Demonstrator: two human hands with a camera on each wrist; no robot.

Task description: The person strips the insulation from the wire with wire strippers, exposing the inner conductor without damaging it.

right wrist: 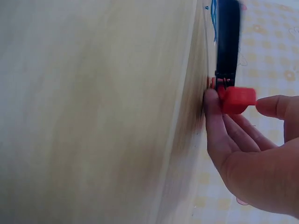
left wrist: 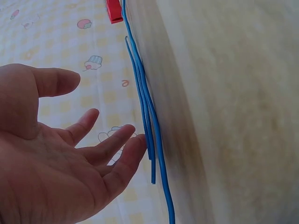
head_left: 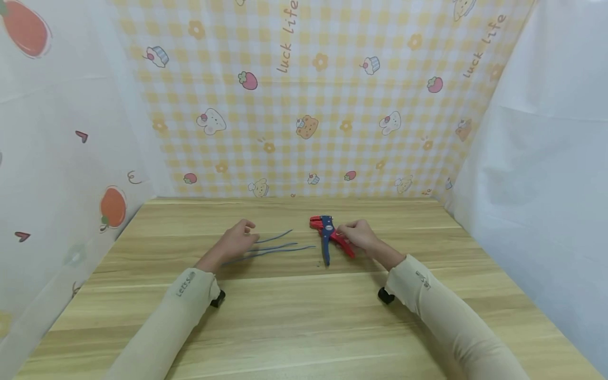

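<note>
Three thin blue wires (head_left: 285, 250) lie side by side on the wooden table. Over their left ends is my left hand (head_left: 239, 237), its fingers apart and loosely bent with nothing between them. In the left wrist view its fingertips come close to the wires (left wrist: 156, 126); whether they touch cannot be told. To the right of the wires is a red and blue wire stripper (head_left: 325, 237), its red jaws pointing away to the left and its handles spread. My right hand (head_left: 360, 234) pinches the red handle (right wrist: 240, 99) between thumb and fingers. The dark blue handle (right wrist: 229, 42) stands apart from the fingers.
The wooden table (head_left: 304, 327) reaches back to a yellow checked cloth (head_left: 304, 95) hanging behind it. White cloths (head_left: 546, 158) hang along both sides. Small dark specks lie on the table below the wire stripper. A black wrist device (head_left: 218, 299) shows under the left sleeve.
</note>
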